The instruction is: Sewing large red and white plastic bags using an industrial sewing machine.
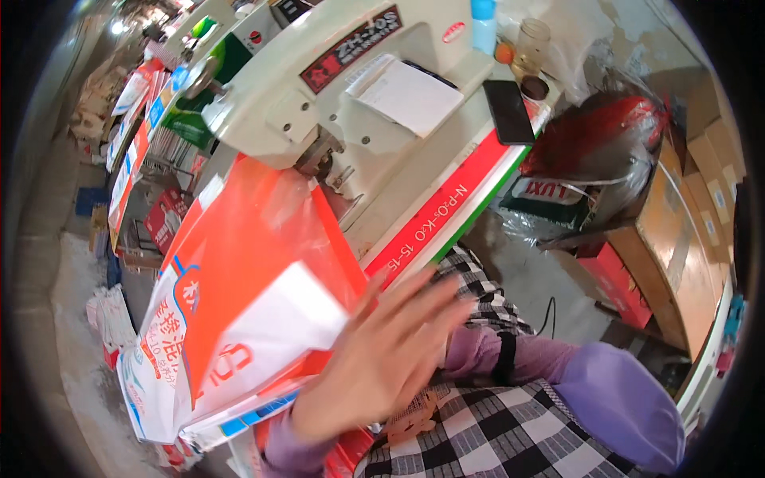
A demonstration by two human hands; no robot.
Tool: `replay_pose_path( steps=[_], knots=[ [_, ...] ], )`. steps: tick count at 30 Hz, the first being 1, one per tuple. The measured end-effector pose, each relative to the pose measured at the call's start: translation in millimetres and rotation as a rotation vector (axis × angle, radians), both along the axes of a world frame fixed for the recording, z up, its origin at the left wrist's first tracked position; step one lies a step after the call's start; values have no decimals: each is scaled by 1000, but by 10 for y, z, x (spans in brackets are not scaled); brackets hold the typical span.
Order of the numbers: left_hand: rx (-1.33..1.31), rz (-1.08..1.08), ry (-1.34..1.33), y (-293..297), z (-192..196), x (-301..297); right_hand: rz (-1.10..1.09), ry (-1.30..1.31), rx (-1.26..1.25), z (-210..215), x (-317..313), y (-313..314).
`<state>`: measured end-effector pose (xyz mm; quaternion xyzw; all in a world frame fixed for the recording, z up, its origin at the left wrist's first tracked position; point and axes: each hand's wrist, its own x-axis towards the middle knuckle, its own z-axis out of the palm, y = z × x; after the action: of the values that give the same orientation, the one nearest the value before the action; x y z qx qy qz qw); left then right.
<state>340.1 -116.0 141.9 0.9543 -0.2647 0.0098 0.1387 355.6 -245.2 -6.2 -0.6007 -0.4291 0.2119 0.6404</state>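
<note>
My left hand [374, 366], blurred by motion, is stretched out with its fingers apart, holding nothing that shows. It hovers over the near edge of an orange and white printed plastic sack [271, 239]. From the right comes my right forearm in a purple sleeve [518, 358] with a black band; its hand is hidden behind my left one. The sack lies across the bed of a cream sewing machine [295, 88], its far part under the machine head [319, 155]. More sack layers [263, 406], white and blue, lie beneath it.
On the machine rest a white notepad [405, 94] and a black phone [508, 113]. A blue-capped bottle [484, 28] and a clear jar [531, 48] stand behind. At right are a plastic-wrapped bundle [590, 151] and a wooden cabinet [669, 255]. Stacked sacks [131, 171] line the left.
</note>
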Motion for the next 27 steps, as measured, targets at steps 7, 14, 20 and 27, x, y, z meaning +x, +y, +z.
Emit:
replay_pose_path(
  steps=[7, 14, 20, 27],
  knots=[
    [-1950, 997, 264, 1719, -1833, 862, -175, -87, -360, 75, -1, -77],
    [-308, 636, 114, 1183, -1961, 743, -45, -303, -289, 290, 57, -37],
    [-164, 177, 238, 299, -1187, -326, -62, 8, -317, -390, 362, -429],
    [489, 1011, -151, 1291, -332, -1576, -138, 444, -134, -397, 738, 141]
  ],
)
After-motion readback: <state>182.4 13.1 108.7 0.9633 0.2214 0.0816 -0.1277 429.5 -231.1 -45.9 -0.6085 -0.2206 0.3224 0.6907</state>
